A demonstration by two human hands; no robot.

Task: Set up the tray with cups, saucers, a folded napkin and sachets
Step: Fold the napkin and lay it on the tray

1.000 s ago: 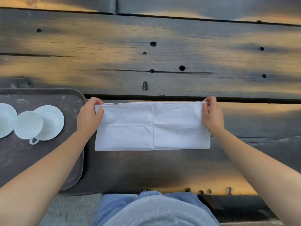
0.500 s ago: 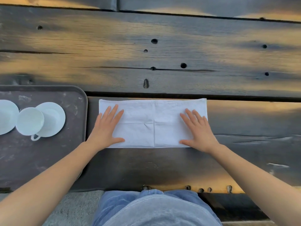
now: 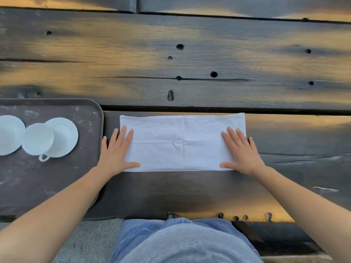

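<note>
- While you smooth the fold, your left hand (image 3: 115,154) and right hand (image 3: 241,152) lie flat and wide apart, fingers straight, each pressing one end of the white napkin (image 3: 182,137); neither grips it.
- The napkin lies as a long strip on the dark wooden bench (image 3: 171,188), just to the right of the tray (image 3: 28,183) and not yet on it.
- A second ago you pinched its far corners; then your palms pressed nearer its middle; now they have slid out to its ends.
- This suggests the fold is creased flat and ready for another fold or the move to the tray.
- On the tray, a white cup (image 3: 38,139) overlaps a saucer (image 3: 65,133); no sachets show.
</note>
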